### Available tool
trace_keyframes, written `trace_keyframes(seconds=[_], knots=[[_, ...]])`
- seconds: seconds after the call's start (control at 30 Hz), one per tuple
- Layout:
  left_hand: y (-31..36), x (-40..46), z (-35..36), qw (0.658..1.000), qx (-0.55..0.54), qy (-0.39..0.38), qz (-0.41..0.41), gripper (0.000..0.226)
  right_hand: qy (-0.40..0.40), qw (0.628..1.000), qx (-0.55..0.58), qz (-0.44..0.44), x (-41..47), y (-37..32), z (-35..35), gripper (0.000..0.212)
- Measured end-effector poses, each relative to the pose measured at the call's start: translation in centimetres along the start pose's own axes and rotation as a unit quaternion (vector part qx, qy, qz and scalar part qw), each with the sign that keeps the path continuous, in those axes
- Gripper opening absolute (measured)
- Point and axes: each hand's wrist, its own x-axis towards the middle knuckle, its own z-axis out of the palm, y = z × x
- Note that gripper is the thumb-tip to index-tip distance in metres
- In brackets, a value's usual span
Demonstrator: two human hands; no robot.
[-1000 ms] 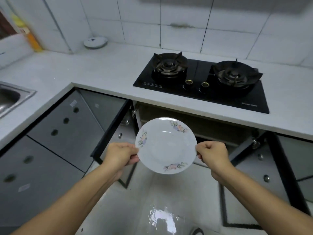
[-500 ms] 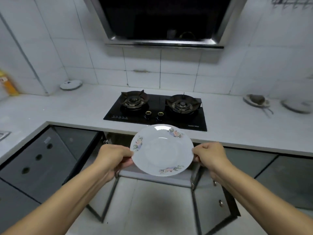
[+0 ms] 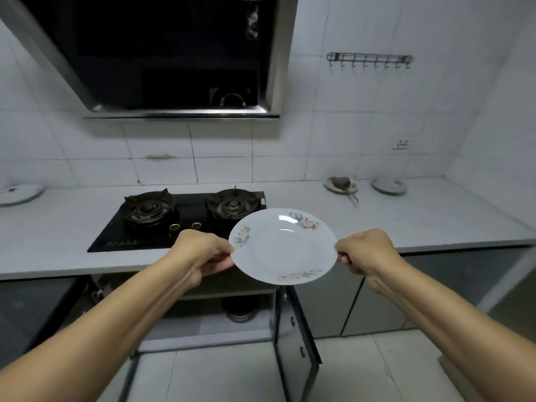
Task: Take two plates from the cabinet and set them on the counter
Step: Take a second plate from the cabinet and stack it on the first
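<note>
Two hands held one plate (image 3: 282, 246) | left hand (image 3: 200, 250) pinched its left rim, right hand (image 3: 364, 250) pinched its right rim, both closed on it | plate hung in the air, just above and in front of the counter (image 3: 420, 227) edge, right of the stove (image 3: 177, 220) | bare counter lay ahead, slightly right | maybe more dishes in the open cabinet (image 3: 240, 310) below, too dark to tell

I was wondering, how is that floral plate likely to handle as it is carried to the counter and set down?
The floral plate looks rigid and probably ceramic, so likely breakable if dropped. Its glossy glaze shows highlights, so it may be slippery; the left hand and right hand each pinch only the rim. Shallow and flat, it should sit stably on the counter.
</note>
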Motion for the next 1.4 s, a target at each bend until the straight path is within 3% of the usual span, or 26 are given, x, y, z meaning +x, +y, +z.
trace_keyframes(seconds=[0.37,0.57,0.97,1.4], knots=[[2.7,-0.2,10.0,0.988,0.075,-0.131,0.011,0.005,0.138,0.989,0.034,0.044,-1.3,1.9,-9.3,0.014],[2.9,0.6,13.6,0.982,0.086,-0.17,0.006,0.008,0.175,0.981,0.045,0.065,-1.6,2.6,-11.7,0.016],[3.6,3.3,24.4,0.969,0.105,-0.224,0.021,0.008,0.212,0.972,0.037,0.098,3.9,4.4,-18.7,0.018],[3.5,8.0,40.5,0.979,0.082,-0.187,-0.001,0.005,0.165,0.983,-0.003,0.081,18.7,6.1,-30.4,0.014]])
